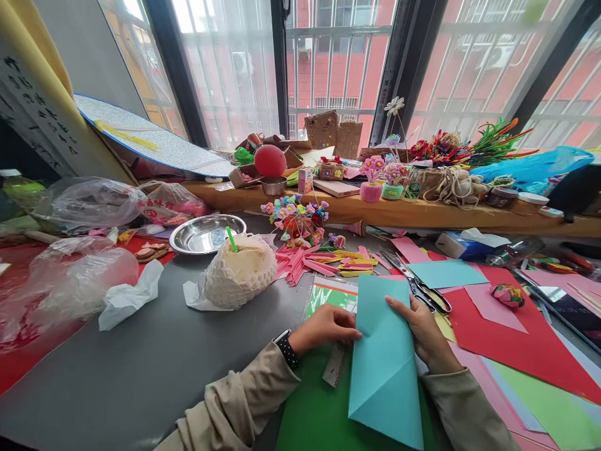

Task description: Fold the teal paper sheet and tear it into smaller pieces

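Note:
A creased sheet of light blue paper [385, 369] is held up between both hands, its surface bent along fold lines. My left hand [331, 329] pinches the sheet's left edge between thumb and fingers. On the other side, my right hand [425, 332] grips the right edge, thumb in front and the other fingers behind. Beneath the paper lies a dark green sheet [310, 401]. A small ruler-like strip [334, 366] rests on that sheet just below my left hand. Beyond the paper, a pair of scissors [429, 294] lies on the table.
A coconut in white foam netting [241, 272] stands left of centre, near a metal plate [206, 233]. Pink and yellow paper strips [323, 260] lie behind. Coloured sheets [521, 338] and a phone [568, 310] are at right. Plastic bags [79, 269] sit at left; crafts line the wooden sill [342, 208].

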The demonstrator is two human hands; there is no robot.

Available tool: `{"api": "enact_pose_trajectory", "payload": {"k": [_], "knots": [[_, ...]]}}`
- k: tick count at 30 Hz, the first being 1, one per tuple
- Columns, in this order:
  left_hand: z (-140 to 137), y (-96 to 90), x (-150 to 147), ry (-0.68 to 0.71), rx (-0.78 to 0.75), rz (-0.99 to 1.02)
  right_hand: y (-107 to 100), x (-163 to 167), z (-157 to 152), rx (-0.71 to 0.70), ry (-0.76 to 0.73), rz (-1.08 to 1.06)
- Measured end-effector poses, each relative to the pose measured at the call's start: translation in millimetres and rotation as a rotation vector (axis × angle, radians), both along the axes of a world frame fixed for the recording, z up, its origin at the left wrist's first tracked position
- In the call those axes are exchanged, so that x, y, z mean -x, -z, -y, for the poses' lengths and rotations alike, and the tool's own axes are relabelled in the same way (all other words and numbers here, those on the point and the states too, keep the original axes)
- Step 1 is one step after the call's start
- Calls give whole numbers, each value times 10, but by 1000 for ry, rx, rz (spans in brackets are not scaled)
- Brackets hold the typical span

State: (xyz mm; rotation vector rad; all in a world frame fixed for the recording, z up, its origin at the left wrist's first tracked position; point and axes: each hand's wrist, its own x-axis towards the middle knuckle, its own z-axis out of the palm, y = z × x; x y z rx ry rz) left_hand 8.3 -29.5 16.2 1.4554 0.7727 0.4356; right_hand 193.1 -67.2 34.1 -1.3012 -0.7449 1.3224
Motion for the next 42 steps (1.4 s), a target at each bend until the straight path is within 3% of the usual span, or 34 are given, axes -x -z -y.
{"api": "enact_pose_trajectory", "payload": {"k": [4,7,13,27,42], "knots": [[-19,-8,-3,-188,-40,41,24,16,15,0,-200,9],[-30,-32,-1,-271,5,76,57,25,17,11,-262,38],[-37,-33,-6,-283,108,90,91,36,15,44,-213,71],[-49,4,-14,-278,90,139,132,25,-7,28,-210,170],[-78,34,-4,-214,39,122,46,3,10,46,-203,-11]]}}
